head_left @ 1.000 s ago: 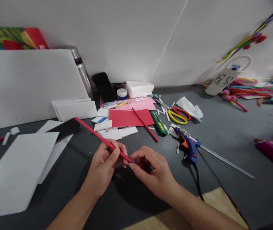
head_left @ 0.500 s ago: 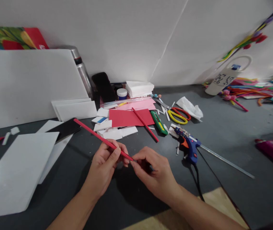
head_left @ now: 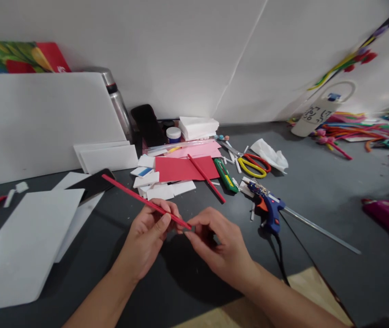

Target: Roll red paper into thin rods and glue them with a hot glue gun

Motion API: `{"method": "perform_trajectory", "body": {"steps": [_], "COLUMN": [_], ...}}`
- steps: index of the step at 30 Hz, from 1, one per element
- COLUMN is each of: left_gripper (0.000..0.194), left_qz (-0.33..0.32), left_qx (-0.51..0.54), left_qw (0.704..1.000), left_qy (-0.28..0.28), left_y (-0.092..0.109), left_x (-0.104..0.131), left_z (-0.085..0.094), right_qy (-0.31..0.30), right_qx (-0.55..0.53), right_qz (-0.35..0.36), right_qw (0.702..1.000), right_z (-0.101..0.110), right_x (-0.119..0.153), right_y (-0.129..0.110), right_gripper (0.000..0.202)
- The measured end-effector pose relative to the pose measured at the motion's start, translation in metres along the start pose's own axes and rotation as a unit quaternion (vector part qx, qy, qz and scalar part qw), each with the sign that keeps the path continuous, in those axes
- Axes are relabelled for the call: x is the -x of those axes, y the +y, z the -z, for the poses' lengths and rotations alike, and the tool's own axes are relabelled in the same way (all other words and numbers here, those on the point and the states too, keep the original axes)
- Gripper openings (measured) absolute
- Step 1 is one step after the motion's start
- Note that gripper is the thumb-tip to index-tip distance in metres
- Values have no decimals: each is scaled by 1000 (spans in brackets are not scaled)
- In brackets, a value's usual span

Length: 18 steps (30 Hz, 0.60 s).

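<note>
Between the thumb and fingers of my left hand [head_left: 153, 232] is a thin red stick [head_left: 129, 193], which looks like folded or rolled paper. It slants from the upper left down to my right hand [head_left: 220, 241]. The thumb and index finger of that hand pinch around its lower right end. Behind my hands, a second red stick [head_left: 206, 177] rests across a sheet of red paper [head_left: 176, 169]. Right of the sheet are a green box cutter [head_left: 226, 175] and scissors [head_left: 252, 166] with red and yellow handles.
On the right, a blue glue gun [head_left: 271, 209] holds a long clear glue stick; its cord trails forward. Farther right lies a magenta tool [head_left: 386, 216]. White boards [head_left: 27, 246] and a black phone [head_left: 95, 182] are at left. A white bottle [head_left: 312, 118] stands near colourful pipe cleaners.
The red stick has turned slightly in my fingers, and its far end has shifted a little left and down. Both hands stay almost in place.
</note>
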State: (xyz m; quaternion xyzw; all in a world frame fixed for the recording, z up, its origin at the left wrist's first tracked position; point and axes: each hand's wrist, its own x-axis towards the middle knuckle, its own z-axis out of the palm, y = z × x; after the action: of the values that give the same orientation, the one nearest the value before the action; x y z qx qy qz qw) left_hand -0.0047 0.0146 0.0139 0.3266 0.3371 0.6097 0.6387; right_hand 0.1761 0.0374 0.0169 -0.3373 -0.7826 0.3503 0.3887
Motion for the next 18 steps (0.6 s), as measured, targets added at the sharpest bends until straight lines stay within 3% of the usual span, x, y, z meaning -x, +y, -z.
{"method": "perform_trajectory", "body": {"steps": [7, 12, 18], "left_gripper": [7, 5, 4], "left_qz": [8, 18, 25], "left_qx": [-3, -36, -60], "left_qw": [1000, 999, 998], "left_qy": [-10, -9, -22], "left_y": [0, -2, -4], "left_x": [2, 1, 0], "left_z": [3, 4, 5], "right_qy": [-28, -61, -109], "right_qx": [-136, -336, -472], "right_qz": [-94, -274, -359], "right_qw": [986, 899, 798], "right_z": [2, 3, 2], "right_x": [-5, -11, -11], "right_y": [-5, 0, 10], "right_gripper": [16, 24, 25]}}
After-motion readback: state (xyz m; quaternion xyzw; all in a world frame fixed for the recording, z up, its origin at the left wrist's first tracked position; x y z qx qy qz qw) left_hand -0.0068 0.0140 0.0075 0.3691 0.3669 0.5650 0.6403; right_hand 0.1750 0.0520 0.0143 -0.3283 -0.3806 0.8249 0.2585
